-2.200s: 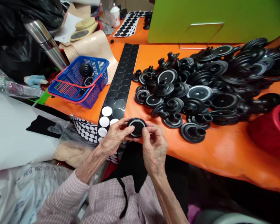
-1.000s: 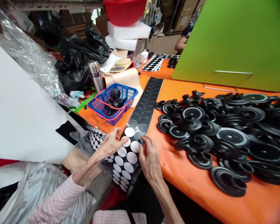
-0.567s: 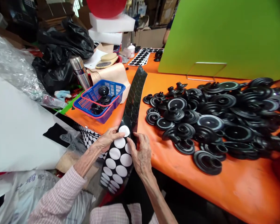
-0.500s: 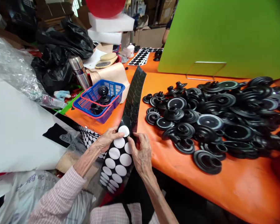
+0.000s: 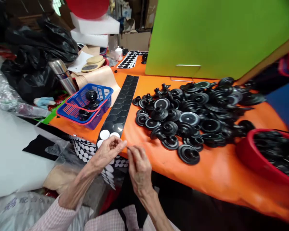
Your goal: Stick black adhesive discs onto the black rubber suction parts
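A black strip of round stickers [image 5: 121,102] lies along the orange table, its lower end showing white circles and hanging over the front edge. My left hand [image 5: 109,149] is over the strip's lower part, with thumb and fingers pinched together. Close by on the right, my right hand [image 5: 140,168] also pinches, its fingertips nearly meeting the left ones at the table edge. Whatever is between the fingertips is too small to make out. Right of the hands lies a heap of black round knobbed discs [image 5: 170,128], some with pale grey faces.
A blue basket [image 5: 102,91] with black parts stands left of the strip. A red tub [image 5: 245,154] of black parts is at the right. Behind the heap rises a green board [image 5: 207,35]. A steel flask [image 5: 62,75] and black plastic bags [image 5: 38,61] are at the left.
My view has turned right, bringing the red tub in. Both hands have come off the white circles, fingertips now together just right of the strip. The strip's upper part now lies flatter.
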Tool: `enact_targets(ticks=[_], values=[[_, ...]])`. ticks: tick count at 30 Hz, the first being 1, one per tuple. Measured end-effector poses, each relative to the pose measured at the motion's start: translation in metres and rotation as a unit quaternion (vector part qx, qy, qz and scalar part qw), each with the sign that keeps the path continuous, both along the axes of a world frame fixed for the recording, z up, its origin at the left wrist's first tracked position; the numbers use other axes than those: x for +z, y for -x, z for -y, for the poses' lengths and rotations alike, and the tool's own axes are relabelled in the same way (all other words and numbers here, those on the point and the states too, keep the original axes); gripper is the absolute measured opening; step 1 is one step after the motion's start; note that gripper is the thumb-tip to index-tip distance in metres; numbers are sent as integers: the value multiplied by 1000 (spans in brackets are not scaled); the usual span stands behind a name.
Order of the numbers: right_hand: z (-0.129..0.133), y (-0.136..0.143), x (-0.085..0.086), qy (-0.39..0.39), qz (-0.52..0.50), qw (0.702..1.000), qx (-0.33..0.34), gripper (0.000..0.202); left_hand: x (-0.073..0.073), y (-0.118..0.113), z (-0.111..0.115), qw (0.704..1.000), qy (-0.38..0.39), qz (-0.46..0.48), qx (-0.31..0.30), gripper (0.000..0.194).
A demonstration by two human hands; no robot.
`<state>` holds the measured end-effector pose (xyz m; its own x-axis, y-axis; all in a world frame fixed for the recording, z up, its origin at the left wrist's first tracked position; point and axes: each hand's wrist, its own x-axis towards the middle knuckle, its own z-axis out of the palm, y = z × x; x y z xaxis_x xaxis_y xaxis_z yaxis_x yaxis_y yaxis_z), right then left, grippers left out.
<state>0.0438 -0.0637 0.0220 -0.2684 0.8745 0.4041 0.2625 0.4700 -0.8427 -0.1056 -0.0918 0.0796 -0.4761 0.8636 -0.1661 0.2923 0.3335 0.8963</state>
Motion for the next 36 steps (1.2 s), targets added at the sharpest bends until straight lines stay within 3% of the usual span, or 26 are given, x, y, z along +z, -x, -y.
enact_targets(ticks=[1, 3, 5, 7, 10, 13, 15, 18, 21, 24, 27, 28, 31, 33, 36], values=[[5, -3, 1, -8, 2, 1000, 17, 20, 0, -9, 0, 996, 17, 77, -38, 29], [10, -11, 3, 15, -1, 999, 49, 24, -5, -24, 0, 982, 31, 179, -50, 27], [9, -22, 4, 89, -27, 995, 37, 32, -9, -37, -4, 977, 24, 209, -39, 24], [5, -33, 4, 179, -69, 981, -13, 26, -10, -51, -9, 978, 27, 196, -71, 20], [0, -46, 5, 226, -120, 964, -76, 24, 1, -76, -21, 991, 40, 61, -109, 24], [-4, -57, 9, 190, -144, 961, -143, 23, 16, -103, -40, 991, 11, -114, -76, 45], [-9, -71, 13, 150, -139, 952, -226, 24, 18, -116, -55, 978, -5, -202, -56, 54], [-18, -99, 20, 131, -140, 937, -293, 26, 4, -125, -76, 951, -18, -298, -85, 56], [-24, -121, 24, 173, -168, 941, -237, 27, -19, -125, -87, 936, -48, -317, -144, 45], [-24, -128, 25, 203, -168, 947, -182, 26, -30, -117, -88, 962, -93, -221, -128, 33], [-23, -123, 25, 243, -177, 945, -132, 26, -25, -101, -82, 993, -59, 48, -85, 30], [-22, -120, 25, 253, -177, 944, -115, 26, -22, -95, -79, 983, -30, 166, -77, 30], [-21, -110, 25, 248, -154, 954, -71, 25, -15, -82, -69, 900, 19, 431, -62, 27], [-19, -103, 26, 229, -128, 964, -46, 23, -14, -76, -63, 865, 21, 499, -42, 26], [-18, -96, 28, 213, -96, 972, -11, 24, -15, -71, -54, 838, 8, 546, -25, 27]])
